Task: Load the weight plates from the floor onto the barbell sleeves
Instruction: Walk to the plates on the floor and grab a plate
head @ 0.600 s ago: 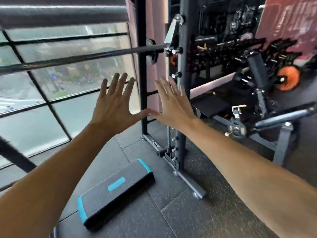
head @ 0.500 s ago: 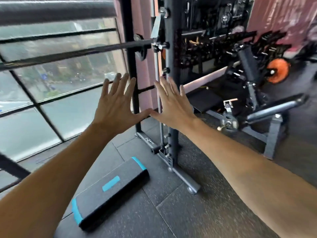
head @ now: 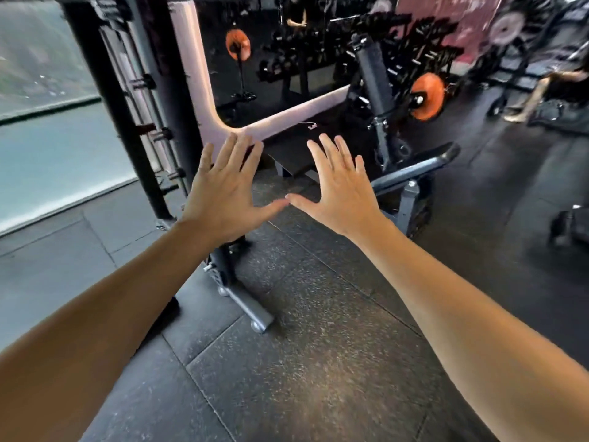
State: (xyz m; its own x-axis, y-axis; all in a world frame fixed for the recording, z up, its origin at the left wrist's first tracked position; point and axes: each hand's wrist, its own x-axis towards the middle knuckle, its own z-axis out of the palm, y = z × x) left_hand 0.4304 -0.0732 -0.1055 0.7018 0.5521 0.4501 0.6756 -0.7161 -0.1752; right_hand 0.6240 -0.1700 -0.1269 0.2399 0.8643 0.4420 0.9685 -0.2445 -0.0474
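Both arms are extended forward, backs of the hands toward the camera. The left hand is held flat with its fingers straight and slightly spread; it holds nothing. The right hand is in the same attitude, fingers straight and fanned, also holding nothing. The two thumb tips touch, or nearly touch, at the centre between the hands.

Behind the left hand stands the dark upright of a power rack, at centre left. Its grey base foot runs along the rubber floor tiles toward the near side and ends in a small round cap.

Weight plates: an orange plate is mounted on a machine at far right of centre, well apart from both hands. A second orange disc shows at far centre, upper part of the view. The barbell sleeves are not in view.

A padded bench lies just beyond the right hand. Dumbbell racks line the far wall; details are blurred. A window fills the left side.
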